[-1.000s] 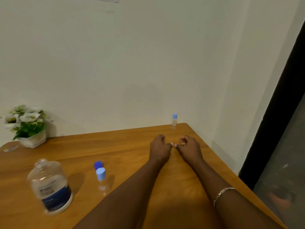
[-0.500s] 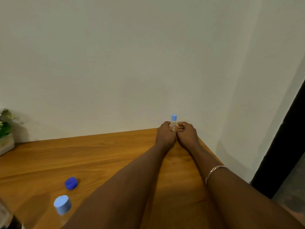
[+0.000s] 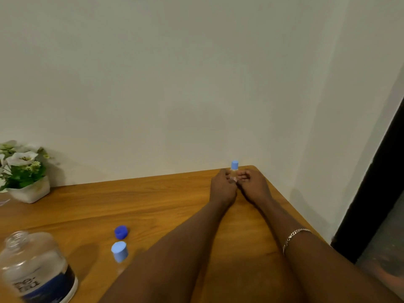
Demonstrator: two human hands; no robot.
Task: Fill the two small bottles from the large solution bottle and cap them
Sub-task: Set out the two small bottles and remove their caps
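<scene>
Two hands met at the desk's point(image 3: 166, 200) far right corner: your left hand point(image 3: 223, 186) and right hand point(image 3: 251, 184) curled their fingers round the far small bottle point(image 3: 234, 166), capped and upright, which they had not reached a second earlier. Nearer you stood the second small bottle point(image 3: 119, 251), capped, with the dark blue cap point(image 3: 121, 232) just behind it. The uncapped large solution bottle point(image 3: 37, 270) stood at the near left corner.

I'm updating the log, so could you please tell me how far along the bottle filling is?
Done, apparently: both small bottles are capped, the near bottle standing alone; fill levels are unreadable. In hand: the left hand and right hand hold the far bottle at the table corner. Remaining: the large bottle stands open, its dark cap beside it.
</scene>
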